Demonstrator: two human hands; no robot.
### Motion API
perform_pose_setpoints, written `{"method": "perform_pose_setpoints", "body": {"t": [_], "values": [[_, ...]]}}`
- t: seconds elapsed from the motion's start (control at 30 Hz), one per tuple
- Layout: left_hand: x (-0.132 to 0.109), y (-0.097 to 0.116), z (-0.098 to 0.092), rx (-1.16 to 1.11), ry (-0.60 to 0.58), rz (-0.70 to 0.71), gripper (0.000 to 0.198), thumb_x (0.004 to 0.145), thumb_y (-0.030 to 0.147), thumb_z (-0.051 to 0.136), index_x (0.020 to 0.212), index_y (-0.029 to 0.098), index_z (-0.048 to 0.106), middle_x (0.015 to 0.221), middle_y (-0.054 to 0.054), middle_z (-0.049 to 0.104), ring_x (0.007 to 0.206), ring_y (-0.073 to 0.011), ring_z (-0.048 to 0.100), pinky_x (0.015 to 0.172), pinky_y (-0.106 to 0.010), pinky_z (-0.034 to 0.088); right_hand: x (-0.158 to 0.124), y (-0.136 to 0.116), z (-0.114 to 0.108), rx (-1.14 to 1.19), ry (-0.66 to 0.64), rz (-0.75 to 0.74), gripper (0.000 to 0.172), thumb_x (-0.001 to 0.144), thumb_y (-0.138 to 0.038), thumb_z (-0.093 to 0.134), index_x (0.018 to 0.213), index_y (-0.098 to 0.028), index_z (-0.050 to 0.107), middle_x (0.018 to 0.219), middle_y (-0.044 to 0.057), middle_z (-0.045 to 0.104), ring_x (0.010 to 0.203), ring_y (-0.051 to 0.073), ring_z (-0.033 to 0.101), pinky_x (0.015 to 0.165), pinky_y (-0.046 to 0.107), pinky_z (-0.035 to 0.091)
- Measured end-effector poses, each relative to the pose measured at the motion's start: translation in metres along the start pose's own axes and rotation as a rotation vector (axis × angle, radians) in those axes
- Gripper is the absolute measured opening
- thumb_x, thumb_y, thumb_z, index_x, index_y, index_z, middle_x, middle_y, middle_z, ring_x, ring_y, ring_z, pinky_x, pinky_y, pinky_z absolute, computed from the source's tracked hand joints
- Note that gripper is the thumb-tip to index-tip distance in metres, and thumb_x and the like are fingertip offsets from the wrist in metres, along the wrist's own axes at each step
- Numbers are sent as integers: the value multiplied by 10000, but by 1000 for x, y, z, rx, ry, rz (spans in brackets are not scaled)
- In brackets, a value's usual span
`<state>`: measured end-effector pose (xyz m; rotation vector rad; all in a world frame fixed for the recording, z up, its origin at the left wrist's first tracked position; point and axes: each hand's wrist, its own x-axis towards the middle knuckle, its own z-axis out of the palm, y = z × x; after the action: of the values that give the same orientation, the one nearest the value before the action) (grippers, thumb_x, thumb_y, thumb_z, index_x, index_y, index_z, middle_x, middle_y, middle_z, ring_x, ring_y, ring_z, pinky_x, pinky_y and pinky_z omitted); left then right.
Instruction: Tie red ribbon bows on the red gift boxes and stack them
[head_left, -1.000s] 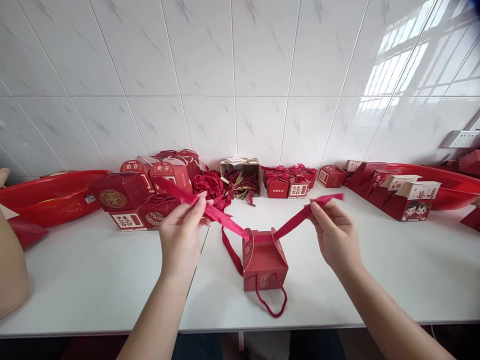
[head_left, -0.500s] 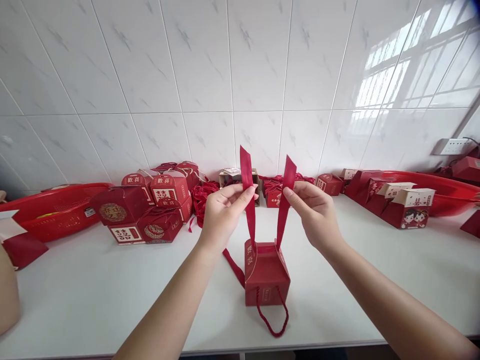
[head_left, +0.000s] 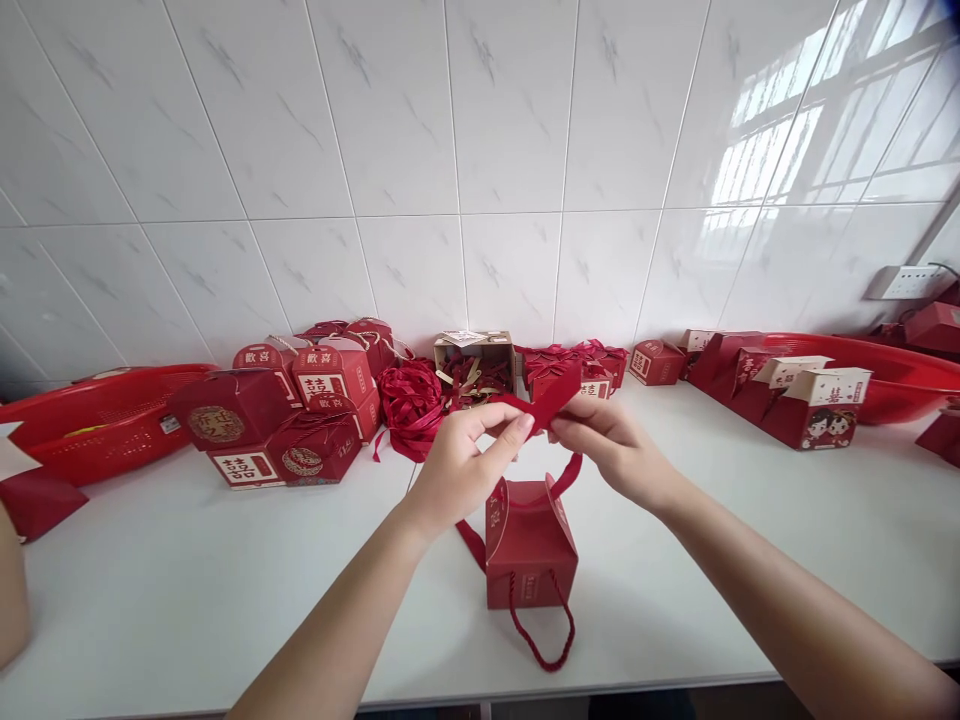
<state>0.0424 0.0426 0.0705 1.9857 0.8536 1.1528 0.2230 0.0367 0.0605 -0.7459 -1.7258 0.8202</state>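
Note:
A small red gift box [head_left: 531, 550] stands upright on the white table, its rope handle [head_left: 541, 655] hanging down the near side. Red ribbon [head_left: 556, 398] runs up from the top of the box to my hands, its two ends crossing above it. Thumb and fingers of my left hand [head_left: 480, 455] pinch the ribbon near the crossing. Just to the right, my right hand [head_left: 611, 440] is also closed on the ribbon; its fingertips are partly blurred. Another ribbon length [head_left: 471, 545] sticks out at the box's left side.
Red boxes [head_left: 281, 420] are stacked at the left, near a red basket [head_left: 112, 420]. Behind my hands lie a ribbon pile [head_left: 411, 400], an open carton [head_left: 487, 350] and ribboned boxes [head_left: 607, 365]. More boxes [head_left: 795, 400] and another basket [head_left: 892, 375] stand right. Someone's arm [head_left: 11, 590] shows at far left.
My hands have come together and lowered slightly. The two ribbon ends, upright and apart before, now cross between my fingers above the box.

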Motion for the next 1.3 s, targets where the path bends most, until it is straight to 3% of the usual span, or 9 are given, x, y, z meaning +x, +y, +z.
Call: {"method": "perform_pose_setpoints", "body": {"t": [0.1, 0.27, 0.47, 0.63, 0.73, 0.93, 1.03, 1.13, 1.3], "values": [[-4, -2, 3, 85, -12, 8, 268, 892, 351, 520, 747, 186, 673, 715, -5, 649, 690, -151, 573, 616, -240, 420, -7, 5, 2, 85, -70, -2, 200, 848, -354, 585, 945, -200, 667, 821, 19, 645, 768, 158, 584, 702, 302, 501], [-10, -7, 2, 104, -98, -56, 242, 903, 352, 508, 884, 217, 708, 871, -10, 696, 846, -179, 610, 726, -252, 438, -11, 18, 3, 27, 24, -74, 216, 909, -352, 529, 878, -198, 677, 782, 21, 649, 699, 133, 593, 633, 269, 519], [-12, -19, -10, -121, -140, -309, 307, 860, 446, 555, 765, 185, 686, 725, -7, 643, 725, -165, 580, 684, -265, 423, -14, 34, -14, -458, -183, -500, 280, 956, -149, 388, 1075, -228, 629, 923, 65, 674, 862, 175, 587, 752, 345, 515], [-11, -21, -11, -341, -172, -415, 284, 810, 436, 622, 744, 169, 693, 757, -45, 682, 781, -200, 621, 761, -308, 457, -15, 36, -11, -819, -50, -720, 301, 917, -82, 441, 1118, -217, 620, 926, 70, 691, 926, 219, 563, 779, 382, 496], [-13, -14, -6, -242, -227, -369, 325, 857, 447, 548, 823, 172, 717, 827, -70, 711, 860, -230, 643, 822, -345, 470, -17, 38, -4, -859, 16, -745, 303, 914, -94, 455, 1147, -213, 608, 934, 74, 693, 932, 223, 581, 783, 382, 502], [-38, -20, -29, 681, 146, -9, 251, 870, 344, 496, 896, 244, 726, 1007, -52, 718, 1141, -283, 537, 1064, -516, 266, -38, 45, -15, -733, 332, -527, 234, 892, -84, 488, 1042, -198, 626, 898, 79, 659, 819, 189, 606, 676, 316, 503], [-67, -46, -69, 869, 167, -153, 261, 839, 325, 482, 858, 271, 736, 1038, -57, 706, 1086, -287, 577, 1001, -496, 350, -65, 49, -43, -835, 349, -303, 132, 900, -159, 503, 835, -184, 615, 743, 41, 619, 646, 152, 573, 572, 273, 456], [-103, -76, -105, 828, 106, -461, 229, 800, 311, 516, 844, 285, 739, 1056, -29, 690, 1044, -275, 599, 920, -408, 434, -97, 58, -73, -951, 322, -79, 236, 896, -259, 494, 674, -195, 539, 596, 1, 522, 509, 131, 479, 464, 258, 384], [-139, -102, -114, 537, -170, -636, 222, 812, 305, 504, 890, 278, 710, 1062, -18, 675, 1037, -239, 586, 939, -364, 427, -127, 83, -85, -888, 153, 324, 263, 892, -373, 473, 710, -209, 567, 679, 29, 609, 567, 161, 549, 433, 250, 406]]}}
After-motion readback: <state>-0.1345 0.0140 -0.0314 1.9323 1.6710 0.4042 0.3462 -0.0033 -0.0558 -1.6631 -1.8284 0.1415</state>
